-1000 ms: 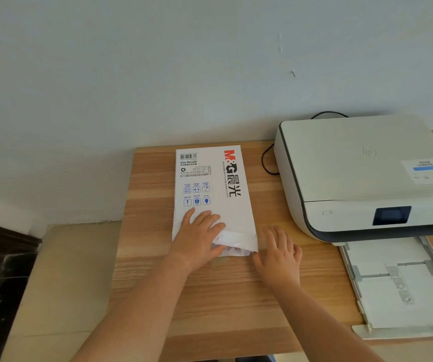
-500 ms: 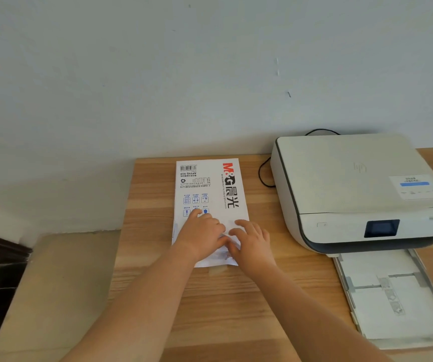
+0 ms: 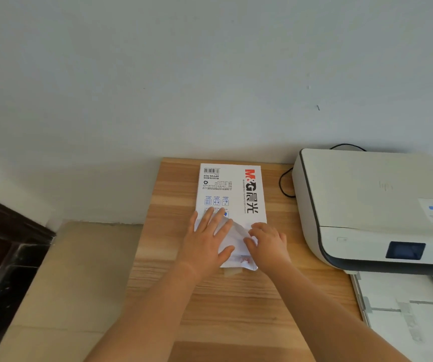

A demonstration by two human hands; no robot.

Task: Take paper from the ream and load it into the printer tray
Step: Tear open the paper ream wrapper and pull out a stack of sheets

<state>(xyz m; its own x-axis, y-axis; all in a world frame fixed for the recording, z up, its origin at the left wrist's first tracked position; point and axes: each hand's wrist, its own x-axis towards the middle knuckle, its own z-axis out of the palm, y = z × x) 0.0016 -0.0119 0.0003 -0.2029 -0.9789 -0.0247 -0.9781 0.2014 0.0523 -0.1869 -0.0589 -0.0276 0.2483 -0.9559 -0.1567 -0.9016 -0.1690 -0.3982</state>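
A white wrapped ream of paper [image 3: 232, 190] with red and black lettering lies lengthwise on the wooden table [image 3: 236, 304], left of the white printer [image 3: 372, 205]. My left hand [image 3: 206, 240] lies flat on the ream's near left part, fingers spread. My right hand [image 3: 269, 242] has its fingers curled around the wrapper flap [image 3: 236, 237] at the ream's near end, which is lifted and creased. The printer's paper tray [image 3: 406, 312] is pulled out toward me at the lower right and holds white sheets.
A black cable [image 3: 284, 185] loops on the table between ream and printer. The table's left edge drops to a beige floor [image 3: 59, 283], with dark wooden furniture [image 3: 4, 257] at far left. A pale wall [image 3: 210, 74] stands behind the table.
My right hand went from the table beside the ream onto its near end and gripped the wrapper flap, lifting it. The view shifted left, cutting off the printer's right side.
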